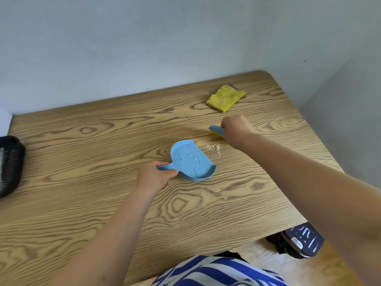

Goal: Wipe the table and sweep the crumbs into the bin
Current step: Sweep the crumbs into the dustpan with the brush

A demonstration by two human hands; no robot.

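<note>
A small pile of crumbs [212, 148] lies near the middle of the wooden table [103, 141]. My left hand [153, 176] grips the handle of a light blue dustpan [192, 162], which lies flat with its open lip facing the crumbs, just to their left. My right hand [235, 129] holds a small blue brush with yellow bristles [216, 130], its bristles on the table a little beyond and to the right of the crumbs. A folded yellow cloth [225, 98] lies further back by the wall.
A black mesh bin [9, 164] sits at the table's left edge. The grey wall runs along the far side and the right. A dark slipper [299, 241] is on the floor below the table's near right corner.
</note>
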